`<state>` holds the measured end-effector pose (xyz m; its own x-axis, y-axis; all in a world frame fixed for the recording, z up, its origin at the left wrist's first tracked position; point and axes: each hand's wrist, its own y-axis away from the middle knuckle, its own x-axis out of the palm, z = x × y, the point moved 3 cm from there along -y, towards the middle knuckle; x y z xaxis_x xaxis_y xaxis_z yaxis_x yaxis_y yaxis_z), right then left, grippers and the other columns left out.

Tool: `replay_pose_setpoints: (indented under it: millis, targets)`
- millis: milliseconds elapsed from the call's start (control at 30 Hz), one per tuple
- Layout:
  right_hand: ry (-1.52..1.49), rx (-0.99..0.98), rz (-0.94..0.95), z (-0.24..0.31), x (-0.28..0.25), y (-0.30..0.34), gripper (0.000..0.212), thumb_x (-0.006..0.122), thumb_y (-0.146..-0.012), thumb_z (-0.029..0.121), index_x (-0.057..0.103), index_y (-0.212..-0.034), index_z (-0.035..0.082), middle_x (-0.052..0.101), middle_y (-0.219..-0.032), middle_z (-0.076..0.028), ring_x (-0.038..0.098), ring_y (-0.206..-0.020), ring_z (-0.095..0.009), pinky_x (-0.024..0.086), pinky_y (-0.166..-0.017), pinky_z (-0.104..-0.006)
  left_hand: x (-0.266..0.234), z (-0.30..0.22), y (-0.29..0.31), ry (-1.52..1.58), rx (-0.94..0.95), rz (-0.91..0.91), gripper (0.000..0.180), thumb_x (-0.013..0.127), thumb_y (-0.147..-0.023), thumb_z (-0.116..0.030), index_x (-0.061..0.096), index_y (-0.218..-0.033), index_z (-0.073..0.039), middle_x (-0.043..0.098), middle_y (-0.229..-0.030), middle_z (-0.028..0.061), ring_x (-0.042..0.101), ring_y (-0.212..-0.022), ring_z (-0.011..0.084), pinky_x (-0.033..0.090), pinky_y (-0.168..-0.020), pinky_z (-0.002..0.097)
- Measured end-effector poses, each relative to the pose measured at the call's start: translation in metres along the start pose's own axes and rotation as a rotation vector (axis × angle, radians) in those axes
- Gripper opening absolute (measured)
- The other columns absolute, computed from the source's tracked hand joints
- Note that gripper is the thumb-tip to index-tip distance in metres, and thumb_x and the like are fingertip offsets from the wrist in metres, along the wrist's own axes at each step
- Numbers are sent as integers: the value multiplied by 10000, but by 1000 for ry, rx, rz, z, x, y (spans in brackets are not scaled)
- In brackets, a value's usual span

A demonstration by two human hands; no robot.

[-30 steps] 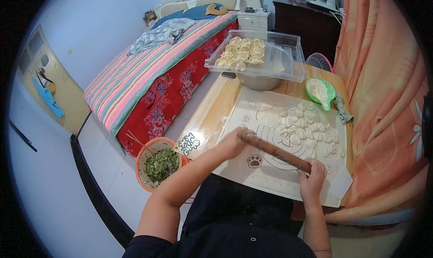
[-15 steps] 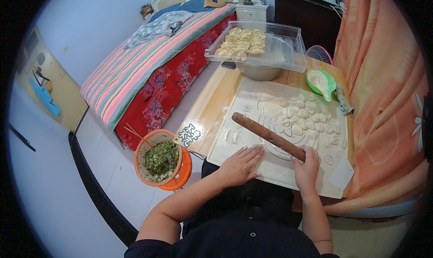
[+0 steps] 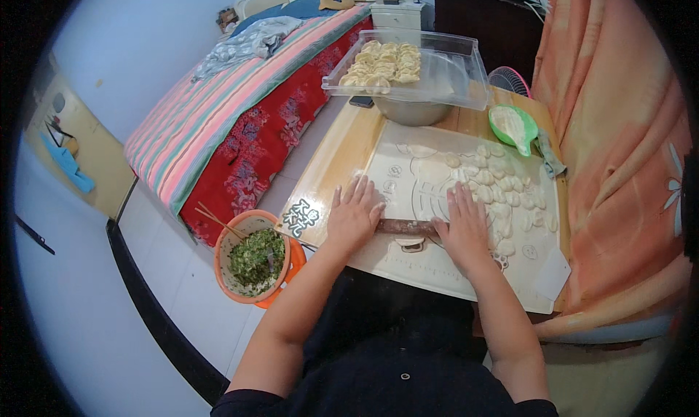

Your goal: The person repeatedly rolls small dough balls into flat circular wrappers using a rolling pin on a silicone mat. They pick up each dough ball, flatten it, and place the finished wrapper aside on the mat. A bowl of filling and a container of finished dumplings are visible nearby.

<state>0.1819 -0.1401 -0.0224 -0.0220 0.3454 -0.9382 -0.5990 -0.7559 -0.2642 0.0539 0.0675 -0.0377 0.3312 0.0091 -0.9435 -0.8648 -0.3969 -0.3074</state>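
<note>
1. Brown wooden rolling pin (image 3: 405, 227) lies crosswise on the white printed mat (image 3: 444, 273), toward its near edge.
2. Left hand (image 3: 354, 217) and right hand (image 3: 464, 231) cover its ends. Fingers straight, slightly spread, clasping nothing; flat palms probably let it turn freely.
3. Pale flat dough piece (image 3: 410, 241) on the mat, just at the pin's near side.
4. Small whitish dough lumps (image 3: 506, 196) crowd the mat's right half, probably leaving the rest free for the pin.
5. Clear plastic tray (image 3: 466, 99) of pale dumplings (image 3: 382, 66) sits past the mat's far edge, atop a silver metal bowl (image 3: 413, 113); likely stacked to save room on the wooden surface (image 3: 342, 162).
6. Orange plastic bowl (image 3: 224, 280) of chopped green filling (image 3: 256, 259): left of the mat, off the surface.
7. Hidden: pin ends, metal bowl's contents. Can't tell palm pressure or whether dough runs under the pin.
</note>
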Motion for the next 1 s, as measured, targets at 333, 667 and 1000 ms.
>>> replay_pose_setpoints:
  millis: [333,667,1000]
  targets:
    - [-83,-49,116,8,0,14,719,542,-957,464,407,-1443,-48,291,-1576,-216,196,-1491,-353,162,-1205,-508,-14,1,35,35,-6,105,666,494,-970,-368,327,-1499,1,329,-1572,170,301,-1460,307,217,-1185,508]
    - [-91,-23,148,-8,9,18,718,536,-956,447,384,-1465,-36,268,-1593,-194,210,-1491,-338,146,-1211,-498,-14,-10,51,25,70,109,675,495,-971,-450,373,-1486,-31,360,-1562,137,336,-1444,287,219,-1178,531]
    - [-58,-116,181,7,-20,50,758,655,-897,361,360,-1470,-38,259,-1595,-185,206,-1492,-324,173,-1202,-513,-26,-8,62,161,102,188,637,487,-987,-367,337,-1492,-8,335,-1565,184,287,-1469,316,198,-1182,545]
